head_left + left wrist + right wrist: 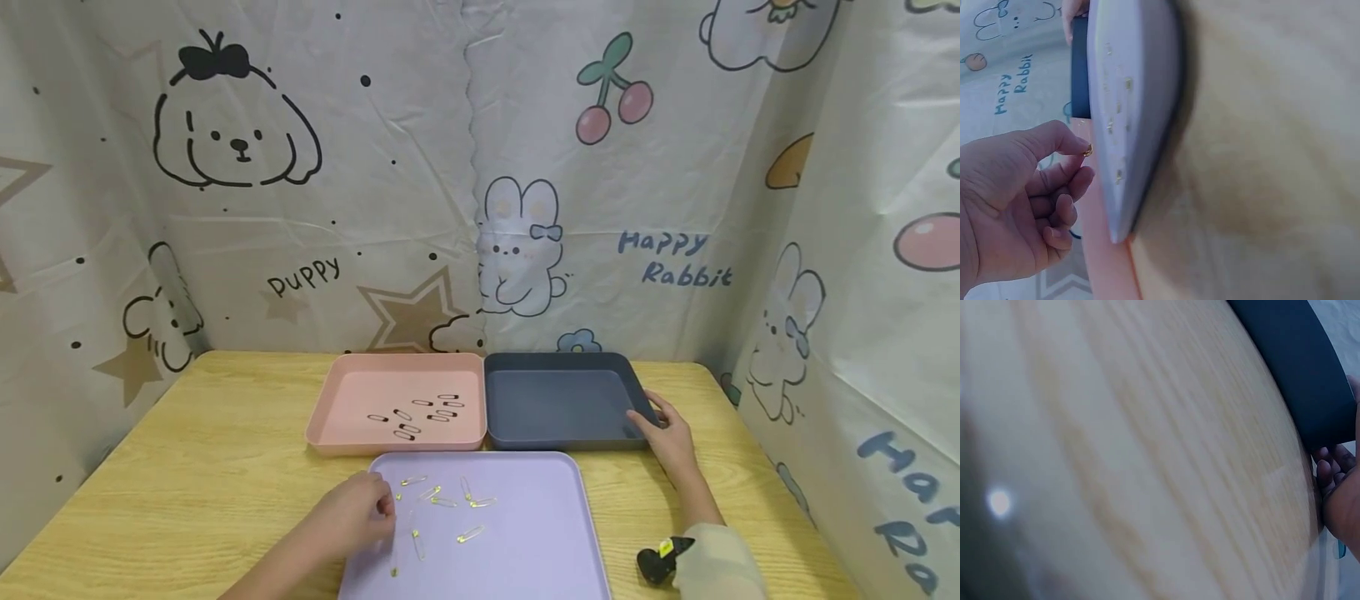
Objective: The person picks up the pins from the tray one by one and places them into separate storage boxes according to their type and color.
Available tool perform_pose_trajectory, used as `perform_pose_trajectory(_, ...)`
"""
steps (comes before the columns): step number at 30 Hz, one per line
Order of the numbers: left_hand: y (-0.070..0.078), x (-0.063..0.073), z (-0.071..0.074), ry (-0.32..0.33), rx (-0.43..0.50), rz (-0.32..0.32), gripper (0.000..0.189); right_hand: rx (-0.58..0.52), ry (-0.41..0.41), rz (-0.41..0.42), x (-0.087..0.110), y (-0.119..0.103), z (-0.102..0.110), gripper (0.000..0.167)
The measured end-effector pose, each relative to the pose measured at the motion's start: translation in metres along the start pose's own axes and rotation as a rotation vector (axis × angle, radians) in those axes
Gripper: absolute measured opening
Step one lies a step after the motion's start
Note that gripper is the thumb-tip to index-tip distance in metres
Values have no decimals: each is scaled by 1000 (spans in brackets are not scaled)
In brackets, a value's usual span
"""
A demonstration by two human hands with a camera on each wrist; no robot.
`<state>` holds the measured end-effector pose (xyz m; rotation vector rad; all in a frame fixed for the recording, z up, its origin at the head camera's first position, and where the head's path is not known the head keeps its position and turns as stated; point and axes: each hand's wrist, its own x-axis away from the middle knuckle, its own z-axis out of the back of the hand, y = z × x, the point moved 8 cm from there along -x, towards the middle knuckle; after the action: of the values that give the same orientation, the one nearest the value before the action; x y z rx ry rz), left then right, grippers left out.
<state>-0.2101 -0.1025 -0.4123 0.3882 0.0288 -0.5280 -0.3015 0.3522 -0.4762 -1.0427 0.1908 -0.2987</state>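
Note:
In the head view my left hand (pixel 351 515) is over the left edge of the lavender tray (pixel 536 533). The left wrist view shows its thumb and index finger pinching a small gold safety pin (pixel 1087 150), the other fingers loosely curled. Several gold safety pins (pixel 471 534) lie scattered on the left half of that tray. My right hand (pixel 670 437) holds the right side of the dark blue tray (pixel 562 400), thumb over the rim and fingers along the outer wall. In the right wrist view the fingers sit by the dark blue tray's corner (pixel 1316 381).
Left of the dark blue tray, a pink tray (pixel 348 400) holds several black safety pins (pixel 402 414). Both stand side by side behind the lavender tray on a wooden table (pixel 202 467). A printed curtain (pixel 420 167) hangs behind and at the sides.

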Motion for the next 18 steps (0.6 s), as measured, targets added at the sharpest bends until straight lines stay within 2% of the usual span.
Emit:
perform_pose_trajectory(3, 2, -8, 8, 16, 18, 10, 13, -7, 3, -3, 0, 0, 0, 70)
perform_pose_trajectory(8, 1, -25, 16, 2, 98, 48, 13, -17, 6, -6, 0, 0, 1, 71)
perform_pose_trajectory(11, 0, -37, 18, 5, 149, 36, 12, -10, 7, 1, 0, 0, 2, 71)
perform_pose_trajectory(15, 3, -50, 23, 33, 169, 19, 10, 2, 14, 14, -1, 0, 1, 69)
perform_pose_trajectory(18, 4, -60, 25, 40, 181, 29, 9, 2, 15, 13, 0, 1, 1, 69)
